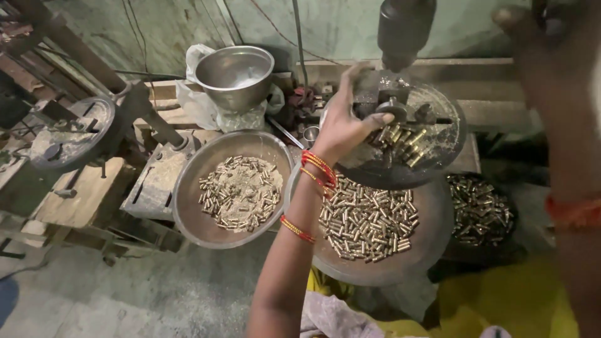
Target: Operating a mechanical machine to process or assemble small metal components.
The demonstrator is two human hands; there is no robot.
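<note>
Brass tubes [400, 143] lie heaped on the round press plate [444, 134], just right of the left hand [343, 125], long axes pointing mostly up-right. Its grip is narrow, thumb and fingers pinched at the pile's left edge by the metal block [383, 94]; whether it holds a tube I cannot tell. The right hand [538, 25], blurred, is raised well apart; its grip is unclear. Below, more tubes fill two pans [188, 206].

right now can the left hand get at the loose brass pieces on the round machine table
Probably yes: the left hand is already at the round machine table, fingertips beside the brass pieces. Nothing lies between them; the dark spindle hangs above, not across.
</note>
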